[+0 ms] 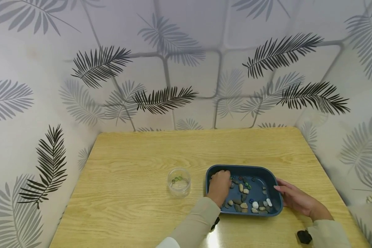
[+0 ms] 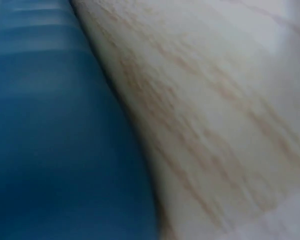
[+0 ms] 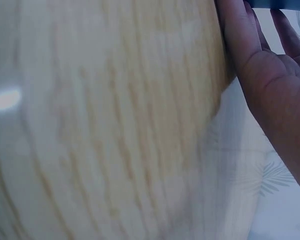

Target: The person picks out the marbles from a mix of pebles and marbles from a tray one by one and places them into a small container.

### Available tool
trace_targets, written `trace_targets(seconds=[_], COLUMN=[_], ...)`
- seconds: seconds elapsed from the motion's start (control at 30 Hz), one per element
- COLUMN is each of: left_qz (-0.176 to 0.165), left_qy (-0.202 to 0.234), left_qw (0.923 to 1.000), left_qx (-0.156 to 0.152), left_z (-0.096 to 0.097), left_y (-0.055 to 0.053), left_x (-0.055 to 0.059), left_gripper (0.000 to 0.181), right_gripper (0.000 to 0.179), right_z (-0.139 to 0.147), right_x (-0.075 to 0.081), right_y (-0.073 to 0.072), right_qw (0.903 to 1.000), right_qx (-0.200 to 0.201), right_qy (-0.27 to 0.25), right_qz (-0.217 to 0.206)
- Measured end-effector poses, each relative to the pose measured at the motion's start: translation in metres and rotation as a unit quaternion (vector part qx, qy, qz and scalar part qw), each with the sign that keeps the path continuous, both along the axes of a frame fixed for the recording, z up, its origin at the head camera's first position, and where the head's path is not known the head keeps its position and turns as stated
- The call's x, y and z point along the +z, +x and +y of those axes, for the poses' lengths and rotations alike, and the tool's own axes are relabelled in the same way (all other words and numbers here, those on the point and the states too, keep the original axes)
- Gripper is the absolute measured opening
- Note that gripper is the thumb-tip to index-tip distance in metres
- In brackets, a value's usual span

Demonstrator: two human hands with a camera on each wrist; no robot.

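A dark blue tray (image 1: 261, 172) with rounded corners holds stones of several sizes and small green glass pieces (image 1: 247, 185). My left hand (image 1: 220, 184) reaches down into its left end, fingers bent toward the bottom; the fingertips are hidden, so I cannot tell whether they pinch a stone. In the left wrist view only the tray's outer wall (image 2: 65, 125) and the table show. At the right end, my right hand (image 1: 297, 197) holds the tray's edge, thumb on the rim and the other fingers along the outside. The right wrist view shows that hand (image 3: 275, 75) against the tray wall.
A clear round container (image 1: 179, 189) with a few green pieces (image 1: 177, 179) inside stands left of the tray. Both are on a wood-grain table (image 1: 127, 179). A leaf-patterned wall covering (image 1: 189, 79) rises behind the table and at both sides.
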State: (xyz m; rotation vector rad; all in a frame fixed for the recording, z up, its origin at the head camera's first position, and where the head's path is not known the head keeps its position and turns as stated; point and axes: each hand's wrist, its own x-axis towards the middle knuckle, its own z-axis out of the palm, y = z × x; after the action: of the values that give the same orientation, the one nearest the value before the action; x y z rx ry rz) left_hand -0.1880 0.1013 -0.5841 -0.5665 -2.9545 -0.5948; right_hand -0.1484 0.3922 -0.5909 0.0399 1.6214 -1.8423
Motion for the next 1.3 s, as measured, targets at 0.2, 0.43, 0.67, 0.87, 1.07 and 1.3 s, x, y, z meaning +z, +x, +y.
trace_targets(seconds=[0.2, 0.43, 0.67, 0.87, 1.07, 1.3], left_qz=[0.005, -0.002, -0.011, -0.030, -0.037, -0.037], left_qy=[-0.003, -0.009, -0.019, -0.013, -0.020, -0.017], left_qw=[0.9999, 0.9999, 0.9997, 0.9995, 0.9991, 0.9992], left_qx=[-0.010, -0.009, -0.010, -0.004, 0.000, 0.001], left_z=[-0.0001, 0.0007, 0.0014, 0.0020, 0.0023, 0.0017], left_y=[-0.0003, 0.0005, -0.0002, -0.0016, -0.0012, -0.0009], left_x=[-0.0026, -0.0005, -0.0006, -0.0013, 0.0014, 0.0003], left_gripper=[0.006, 0.006, 0.009, 0.010, 0.012, 0.011], right_gripper=[0.063, 0.062, 0.062, 0.063, 0.062, 0.062], right_z=[0.0000, 0.0005, 0.0001, -0.0009, -0.0005, 0.0002], right_x=[0.0011, 0.0010, -0.0013, -0.0016, -0.0016, -0.0026], right_y=[0.0005, 0.0007, 0.0001, 0.0001, 0.0004, 0.0008], right_qw=[1.0000, 1.0000, 0.9999, 0.9997, 0.9998, 0.9999], right_qx=[0.001, 0.001, -0.012, -0.014, -0.010, -0.004], right_qy=[-0.005, -0.009, 0.009, 0.020, 0.015, 0.013], right_qz=[0.000, 0.001, -0.003, -0.001, 0.002, 0.006])
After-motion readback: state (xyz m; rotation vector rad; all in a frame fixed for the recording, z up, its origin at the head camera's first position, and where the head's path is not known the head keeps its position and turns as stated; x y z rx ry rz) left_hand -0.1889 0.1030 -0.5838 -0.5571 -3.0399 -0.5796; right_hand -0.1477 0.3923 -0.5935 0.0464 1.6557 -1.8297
